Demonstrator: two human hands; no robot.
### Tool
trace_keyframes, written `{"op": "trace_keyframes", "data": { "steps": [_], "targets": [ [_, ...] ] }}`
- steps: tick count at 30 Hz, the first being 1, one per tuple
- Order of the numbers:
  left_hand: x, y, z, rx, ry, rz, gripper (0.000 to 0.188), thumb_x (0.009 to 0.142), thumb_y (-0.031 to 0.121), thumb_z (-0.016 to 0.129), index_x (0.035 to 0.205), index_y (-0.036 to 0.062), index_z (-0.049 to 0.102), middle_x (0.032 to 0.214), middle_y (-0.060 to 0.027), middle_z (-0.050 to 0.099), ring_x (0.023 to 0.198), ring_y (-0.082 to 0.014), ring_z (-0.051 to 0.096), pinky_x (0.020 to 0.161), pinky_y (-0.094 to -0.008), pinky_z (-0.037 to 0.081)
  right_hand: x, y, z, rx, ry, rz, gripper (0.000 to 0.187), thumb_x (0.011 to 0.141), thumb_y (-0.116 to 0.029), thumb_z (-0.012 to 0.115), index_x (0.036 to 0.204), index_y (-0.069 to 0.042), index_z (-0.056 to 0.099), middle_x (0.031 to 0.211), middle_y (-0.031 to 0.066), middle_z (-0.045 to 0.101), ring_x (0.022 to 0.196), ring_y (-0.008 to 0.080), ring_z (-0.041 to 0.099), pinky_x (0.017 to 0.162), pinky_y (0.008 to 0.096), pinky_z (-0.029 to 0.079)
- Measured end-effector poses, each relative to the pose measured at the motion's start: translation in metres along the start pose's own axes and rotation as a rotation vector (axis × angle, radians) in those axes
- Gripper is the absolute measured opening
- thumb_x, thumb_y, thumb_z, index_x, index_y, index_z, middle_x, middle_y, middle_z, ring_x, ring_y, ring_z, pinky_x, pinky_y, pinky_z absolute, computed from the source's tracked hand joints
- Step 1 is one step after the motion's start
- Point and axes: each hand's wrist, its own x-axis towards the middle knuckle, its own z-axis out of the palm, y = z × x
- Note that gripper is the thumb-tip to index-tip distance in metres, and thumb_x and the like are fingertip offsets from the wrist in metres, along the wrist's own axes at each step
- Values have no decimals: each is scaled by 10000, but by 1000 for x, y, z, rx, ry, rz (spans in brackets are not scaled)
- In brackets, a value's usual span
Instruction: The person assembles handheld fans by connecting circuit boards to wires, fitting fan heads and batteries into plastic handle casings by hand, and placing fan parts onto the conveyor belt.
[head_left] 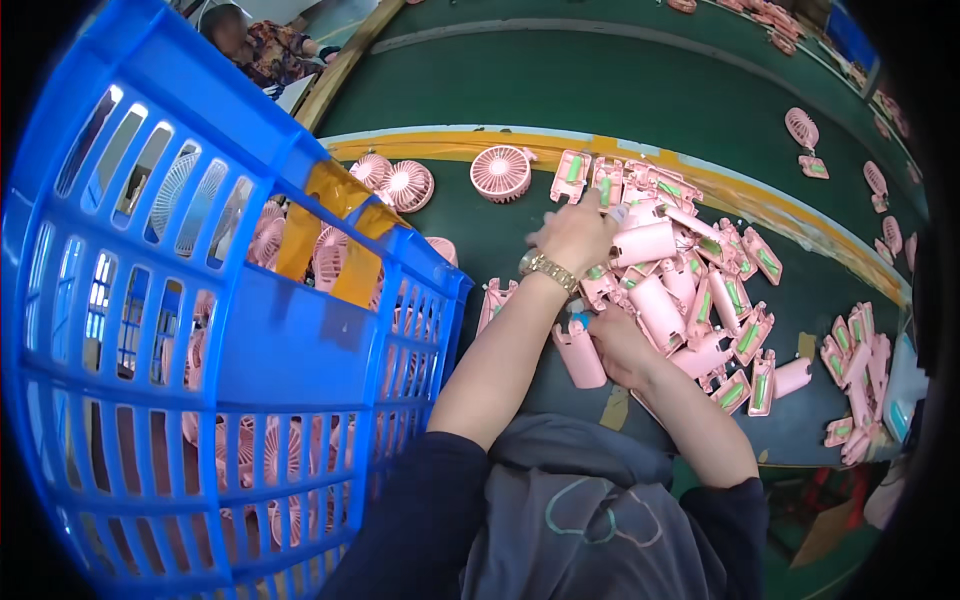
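A big blue plastic basket with slotted lattice walls fills the left side, patched at its rim with amber tape and loaded with round pink fan heads seen through the slots. It stands on a dark green surface edged by a yellow stripe; beyond that runs a second green belt. Right of the basket lies a heap of smooth pink plastic handle shells, some showing green cells inside, their long axes pointing every way. Three grilled fan heads lie flat near the stripe, the clearest one facing up. A smaller heap of shells sits at the right edge.

The left hand, a gold-coloured watch at its wrist, rests curled on the heap's near side, touching a rounded shell that lies roughly crosswise. The right hand is closed around a pink handle just below the heap, its long axis tilted slightly left of upright, blunt end toward the person.
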Motion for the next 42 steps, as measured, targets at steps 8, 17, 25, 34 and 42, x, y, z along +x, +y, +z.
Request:
{"op": "trace_keyframes", "data": {
  "steps": [8,17,25,34,42],
  "targets": [
    [69,-47,18,-179,496,320,431,802,160,597,1196,-5,539,1246,-279,501,1114,-405,523,954,-417,433,-34,54,46,314,-286,31,273,937,-64,485,1200,-107,429,942,63,597,853,114,586,726,245,483],
    [53,-21,50,-208,261,261,499,903,340,491,1251,-16,501,1391,-322,333,1273,-426,378,1069,-399,325,-16,42,-16,278,-338,275,141,928,-118,531,1066,-108,552,916,-37,572,814,43,550,705,212,461],
    [41,-7,53,-277,256,283,567,858,438,561,1210,-7,547,1424,-317,282,1258,-413,409,1022,-388,382,-22,3,-48,117,-380,379,197,928,-117,540,1102,-28,513,810,41,560,672,98,519,537,199,378],
    [38,17,66,-412,189,189,575,817,412,641,1224,16,553,1424,-383,195,1345,-445,261,1074,-410,306,-24,12,-48,61,-402,439,357,935,-141,556,1281,-134,470,782,-51,522,665,20,450,583,172,351],
    [39,33,31,-730,122,74,271,763,92,644,993,-30,568,1290,-325,417,1287,-478,332,1064,-413,317,-18,24,-47,-76,-433,92,236,970,-104,467,1195,-33,457,751,28,494,619,73,439,542,208,360]
  ]
}}
